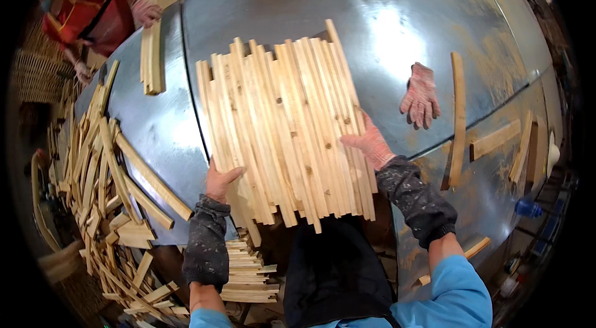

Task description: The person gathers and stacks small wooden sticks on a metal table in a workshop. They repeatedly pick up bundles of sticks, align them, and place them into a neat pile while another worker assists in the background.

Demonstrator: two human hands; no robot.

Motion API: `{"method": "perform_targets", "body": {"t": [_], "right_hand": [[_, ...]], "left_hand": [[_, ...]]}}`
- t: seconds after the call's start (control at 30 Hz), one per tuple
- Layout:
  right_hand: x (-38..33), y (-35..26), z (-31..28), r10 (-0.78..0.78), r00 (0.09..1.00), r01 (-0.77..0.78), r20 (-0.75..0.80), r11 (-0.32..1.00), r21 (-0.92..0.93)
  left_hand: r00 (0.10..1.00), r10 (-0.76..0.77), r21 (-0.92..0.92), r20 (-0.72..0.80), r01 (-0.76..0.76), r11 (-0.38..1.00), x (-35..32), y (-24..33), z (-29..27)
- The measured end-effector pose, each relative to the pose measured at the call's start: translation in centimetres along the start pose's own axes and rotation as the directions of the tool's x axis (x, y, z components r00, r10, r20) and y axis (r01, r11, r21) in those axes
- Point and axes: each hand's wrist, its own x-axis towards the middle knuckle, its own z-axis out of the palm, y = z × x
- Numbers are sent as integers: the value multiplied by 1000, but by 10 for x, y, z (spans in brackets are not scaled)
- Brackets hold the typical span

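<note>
Gripping row of wooden strips (282,132) from opposite sides: left hand (222,182) bare, right hand (371,144) pink-gloved

Counts by kind, placed relative to the row of wooden strips (279,135). Row: one; its strips lie too tightly packed for a certain total. Wearer's hands: two, the left hand (217,184) at its lower left edge, the right hand (371,143) at its right edge. Dark sleeve covers (208,241): two, one to each side below it. Co-worker (93,2): one, upper left, two hands visible. Small bundle (151,61): one, upper left. Heap (117,169): one, left, pieces uncountable. Stack (248,273): one, below. Loose glove (421,97): one, right. Blue container (528,208): one, far lower right.
</note>
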Motion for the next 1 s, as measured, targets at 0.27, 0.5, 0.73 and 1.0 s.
{"method": "perform_targets", "body": {"t": [0.27,0.5,0.73,1.0], "right_hand": [[-8,-14,-16,98,993,-101,61,994,47],[21,-28,-17,171,968,-189,183,979,82],[113,1,28,242,882,-227,405,970,-86],[244,30,182,212,498,-261,841,961,-88]], "left_hand": [[999,-47,-148,14,49,988,-13,-6,11],[998,-56,-186,-41,48,981,-28,4,23],[951,-50,-269,-304,-35,962,-51,-35,5],[685,41,-156,-728,-223,962,-86,-38,-2]]}}
